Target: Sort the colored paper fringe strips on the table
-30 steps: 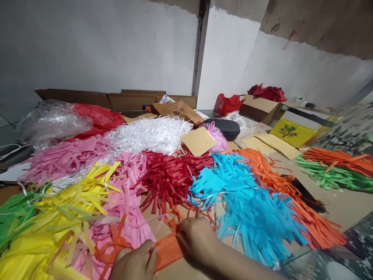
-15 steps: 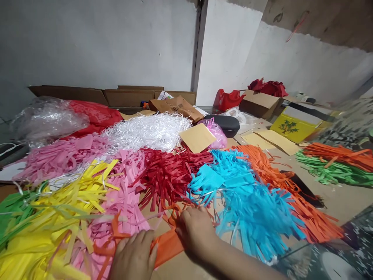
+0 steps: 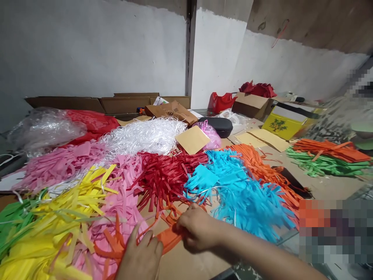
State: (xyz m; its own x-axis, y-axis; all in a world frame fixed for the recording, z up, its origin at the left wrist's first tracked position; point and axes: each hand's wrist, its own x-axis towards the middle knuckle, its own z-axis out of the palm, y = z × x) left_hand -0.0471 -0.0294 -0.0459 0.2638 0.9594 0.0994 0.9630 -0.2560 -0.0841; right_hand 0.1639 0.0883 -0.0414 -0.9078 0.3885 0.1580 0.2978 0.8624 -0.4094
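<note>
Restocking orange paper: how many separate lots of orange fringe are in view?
3: one under both hands at the near edge, one heap right of the blue fringe, one stack far right. More may be buried.

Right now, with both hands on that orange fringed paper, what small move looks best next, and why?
Probably draw the orange fringed paper toward the body. The right hand pinches its folded edge, the left hand presses beside it, and its strips lie tangled under the red pile.

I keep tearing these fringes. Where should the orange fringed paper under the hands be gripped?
Judging by its shape, grip the orange fringed paper on its uncut solid band, from the near edge, where the left hand and right hand rest; the loose strips point away.
</note>
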